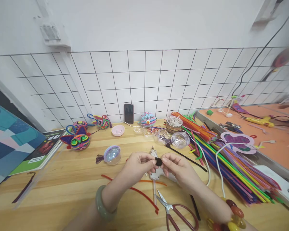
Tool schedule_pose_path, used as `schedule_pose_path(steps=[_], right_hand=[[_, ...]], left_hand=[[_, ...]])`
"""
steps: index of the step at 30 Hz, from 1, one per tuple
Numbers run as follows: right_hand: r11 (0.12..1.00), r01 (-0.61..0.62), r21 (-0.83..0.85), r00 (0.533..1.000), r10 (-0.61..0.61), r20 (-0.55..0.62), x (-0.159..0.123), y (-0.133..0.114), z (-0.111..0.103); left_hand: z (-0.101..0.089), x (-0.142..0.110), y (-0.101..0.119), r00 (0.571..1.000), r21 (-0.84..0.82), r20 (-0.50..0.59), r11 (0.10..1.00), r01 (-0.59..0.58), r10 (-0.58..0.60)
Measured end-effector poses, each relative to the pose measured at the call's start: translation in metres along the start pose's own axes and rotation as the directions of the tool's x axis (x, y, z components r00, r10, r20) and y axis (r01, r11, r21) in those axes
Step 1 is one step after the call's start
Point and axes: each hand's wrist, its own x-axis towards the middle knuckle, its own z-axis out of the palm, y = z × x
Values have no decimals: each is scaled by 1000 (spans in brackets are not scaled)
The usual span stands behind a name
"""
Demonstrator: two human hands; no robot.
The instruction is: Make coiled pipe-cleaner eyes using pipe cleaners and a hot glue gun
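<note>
Between my fingertips is a small coiled piece of black pipe cleaner (pixel 158 161). My left hand (pixel 142 163) pinches it from one side, and my right hand (pixel 174 164) pinches the other. Beneath them lies a white glue gun (pixel 154 173), partly hidden by my hands. Scissors (pixel 174 211) with dark red handles rest just in front, blades spread. A red pipe cleaner (pixel 142 193) and an orange one (pixel 150 182) lie below my left hand. A clear plastic ball (pixel 112 155) with a purple tassel sits to the left.
A bundle of coloured pipe cleaners (pixel 233 166) covers the right side, beside a white cable (pixel 219 170). Decorated balls (pixel 80 141) stand at the back left. Along the back are a phone (pixel 128 113), a pink half shell (pixel 118 130) and clear half shells (pixel 180 140).
</note>
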Motion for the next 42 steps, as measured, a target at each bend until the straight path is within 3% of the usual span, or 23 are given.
schedule_pose_path(steps=[5, 11, 21, 36, 42], right_hand=[[998, -15, 61, 997, 19, -71, 0, -1, 0], [998, 57, 3, 991, -56, -119, -1, 0, 2], [995, 82, -53, 979, -91, -185, -1, 3, 3], [987, 125, -96, 983, -136, -119, -3, 7, 3], [974, 144, -173, 985, -159, -72, -5, 8, 4]], left_hand=[[-1, 2, -1, 998, -104, -61, 995, 10, -16], [3, 3, 0, 994, -127, -112, 992, 0, -14], [4, 2, -7, 1000, -26, -14, 1000, -13, 13], [-3, -1, -4, 998, 58, 55, 998, 3, -6], [-6, -4, 1, 999, 230, 52, 973, -24, 13]])
